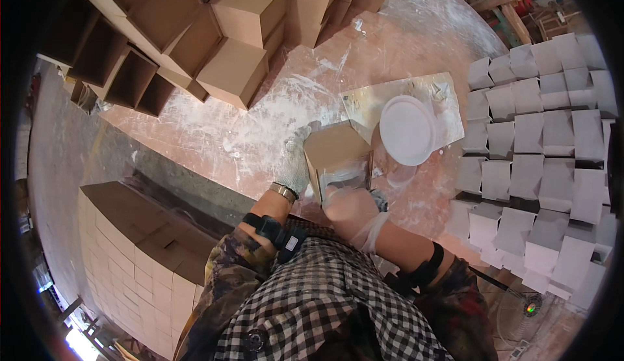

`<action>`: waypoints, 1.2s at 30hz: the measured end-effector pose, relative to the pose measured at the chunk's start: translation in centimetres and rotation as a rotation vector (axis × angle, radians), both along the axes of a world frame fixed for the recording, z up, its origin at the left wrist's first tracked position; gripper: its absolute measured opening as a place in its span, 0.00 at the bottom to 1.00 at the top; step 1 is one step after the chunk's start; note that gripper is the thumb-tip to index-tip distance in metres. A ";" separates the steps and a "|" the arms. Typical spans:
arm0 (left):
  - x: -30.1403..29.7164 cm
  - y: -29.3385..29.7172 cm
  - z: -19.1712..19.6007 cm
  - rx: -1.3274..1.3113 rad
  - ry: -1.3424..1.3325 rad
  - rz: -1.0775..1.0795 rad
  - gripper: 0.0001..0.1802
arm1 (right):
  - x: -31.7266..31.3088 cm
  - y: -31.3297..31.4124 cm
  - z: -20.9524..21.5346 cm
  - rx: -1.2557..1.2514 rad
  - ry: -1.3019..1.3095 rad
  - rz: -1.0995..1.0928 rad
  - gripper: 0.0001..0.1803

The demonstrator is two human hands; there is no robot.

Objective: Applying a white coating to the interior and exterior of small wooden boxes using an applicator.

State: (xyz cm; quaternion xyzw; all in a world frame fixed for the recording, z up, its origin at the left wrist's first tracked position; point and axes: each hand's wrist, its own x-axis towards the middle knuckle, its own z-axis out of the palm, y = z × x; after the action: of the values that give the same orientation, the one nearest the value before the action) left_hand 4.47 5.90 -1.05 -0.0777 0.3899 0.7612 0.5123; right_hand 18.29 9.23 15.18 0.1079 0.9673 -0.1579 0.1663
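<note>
Cardboard box held by both hands.

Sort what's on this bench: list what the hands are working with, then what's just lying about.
In hand:
- small cardboard box, held by the gloved left hand
- right hand at the box's open side

Lying about:
- white round lid
- metal sheet
- open brown boxes
- white wrapped blocks
- spilled white powder
</note>
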 end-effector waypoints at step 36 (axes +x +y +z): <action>0.0 0.6 2.7 -0.055 -0.090 0.055 0.31 | 1.7 0.3 0.6 -0.198 0.002 -0.264 0.07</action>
State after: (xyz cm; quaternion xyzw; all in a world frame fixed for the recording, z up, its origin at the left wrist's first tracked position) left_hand 4.52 6.51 1.66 -0.1368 0.3849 0.7597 0.5059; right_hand 20.02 9.53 15.74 0.2170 0.9246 -0.2732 0.1528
